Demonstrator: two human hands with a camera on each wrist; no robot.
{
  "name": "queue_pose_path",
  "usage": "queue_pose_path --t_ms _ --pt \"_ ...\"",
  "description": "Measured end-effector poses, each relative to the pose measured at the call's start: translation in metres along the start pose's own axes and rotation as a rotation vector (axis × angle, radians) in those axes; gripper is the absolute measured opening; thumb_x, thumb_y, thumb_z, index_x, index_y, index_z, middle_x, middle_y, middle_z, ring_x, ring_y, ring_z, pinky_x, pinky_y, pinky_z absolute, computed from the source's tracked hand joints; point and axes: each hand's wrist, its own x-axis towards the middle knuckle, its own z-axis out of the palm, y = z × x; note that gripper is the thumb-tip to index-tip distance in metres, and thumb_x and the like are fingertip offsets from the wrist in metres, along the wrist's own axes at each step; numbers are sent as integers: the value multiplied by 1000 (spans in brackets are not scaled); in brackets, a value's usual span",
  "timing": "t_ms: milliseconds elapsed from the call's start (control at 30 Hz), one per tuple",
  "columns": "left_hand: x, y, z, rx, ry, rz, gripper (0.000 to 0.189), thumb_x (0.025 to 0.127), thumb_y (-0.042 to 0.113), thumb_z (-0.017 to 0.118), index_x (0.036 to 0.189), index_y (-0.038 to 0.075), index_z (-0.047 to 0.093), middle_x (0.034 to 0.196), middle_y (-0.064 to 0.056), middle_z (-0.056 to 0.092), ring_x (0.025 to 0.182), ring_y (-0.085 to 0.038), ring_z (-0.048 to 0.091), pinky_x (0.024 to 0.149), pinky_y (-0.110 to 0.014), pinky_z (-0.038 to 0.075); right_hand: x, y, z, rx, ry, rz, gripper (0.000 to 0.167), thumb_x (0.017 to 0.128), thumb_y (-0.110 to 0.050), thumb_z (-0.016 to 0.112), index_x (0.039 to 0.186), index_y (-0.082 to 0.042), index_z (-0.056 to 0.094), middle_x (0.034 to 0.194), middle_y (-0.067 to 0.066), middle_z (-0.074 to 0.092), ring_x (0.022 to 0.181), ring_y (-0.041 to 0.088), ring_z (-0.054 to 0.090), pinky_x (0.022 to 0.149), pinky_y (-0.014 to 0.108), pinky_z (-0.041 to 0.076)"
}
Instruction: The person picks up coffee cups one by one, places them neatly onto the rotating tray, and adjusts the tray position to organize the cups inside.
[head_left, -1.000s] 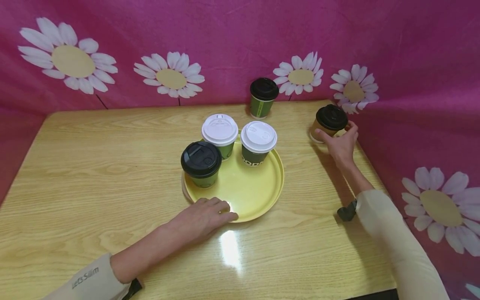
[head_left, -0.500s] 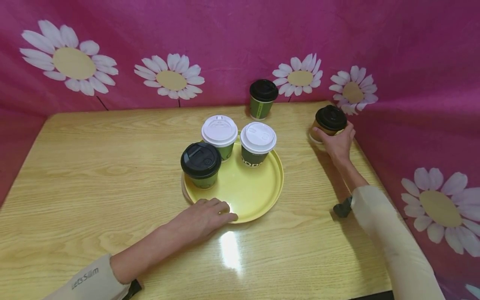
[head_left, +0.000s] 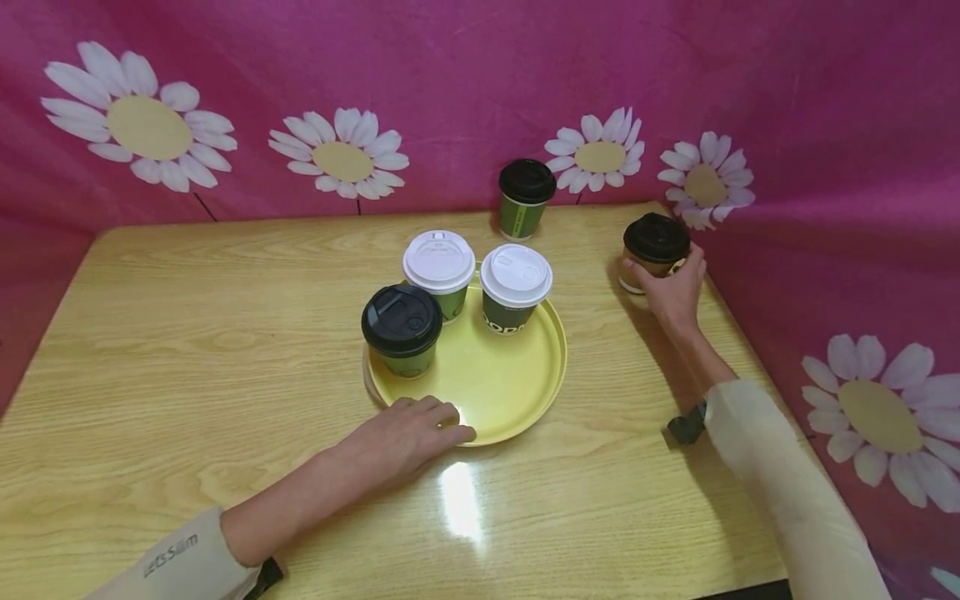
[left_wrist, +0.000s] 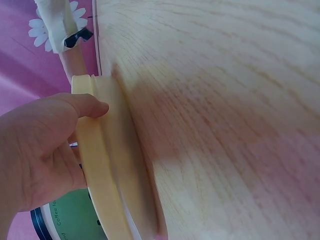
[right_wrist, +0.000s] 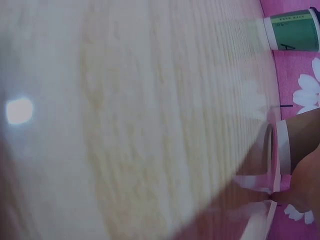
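Note:
In the head view my right hand [head_left: 675, 292] grips a brown paper coffee cup [head_left: 632, 275] with a black lid, its thumb on the near left side. The right wrist view shows the cup's brown wall [right_wrist: 306, 131] and pale base close to the tabletop. My left hand [head_left: 408, 433] holds the front rim of a round yellow tray [head_left: 517, 392]; the left wrist view has the thumb pressing outside the rim [left_wrist: 95, 150] and the fingers inside. On the tray stand a black-lidded green cup [head_left: 408, 364], a white-lidded green cup [head_left: 441, 258] and a white-lidded dark cup [head_left: 516, 279].
Behind the tray, near the table's back edge, stands another green cup [head_left: 521, 218] with a black lid. A pink cloth [head_left: 450, 83] with white daisies hangs along the back and right of the wooden table [head_left: 210, 333].
My right hand and the brown cup have shifted slightly left, and the cup's lid now sits a touch lower in view. The left hand and tray stay put.

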Motion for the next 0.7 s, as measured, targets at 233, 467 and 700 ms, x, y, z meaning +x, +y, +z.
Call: queue_pose_path --t_ms 233,467,700 --pt "0 0 0 -3 13 4 27 93 11 63 119 19 61 107 -3 60 95 -21 59 71 -36 52 -6 -4 6 64 -16 -54 93 76 -33 86 147 -8 31 145 15 34 132 18 35 109 41 37" --pt "0 0 1 -8 -1 -3 27 94 12 63 120 19 62 108 -2 60 97 -21 59 73 -37 52 -13 -9 7 74 -44 -69 91 77 -34 84 147 -8 31 144 13 36 132 18 36 111 41 35" --pt "0 -1 1 5 5 3 27 93 11 64 119 19 62 106 -3 60 95 -22 59 70 -36 52 -22 -18 3 76 -73 -79 91 78 -36 83 147 -9 30 143 11 36 131 18 37 109 42 35"
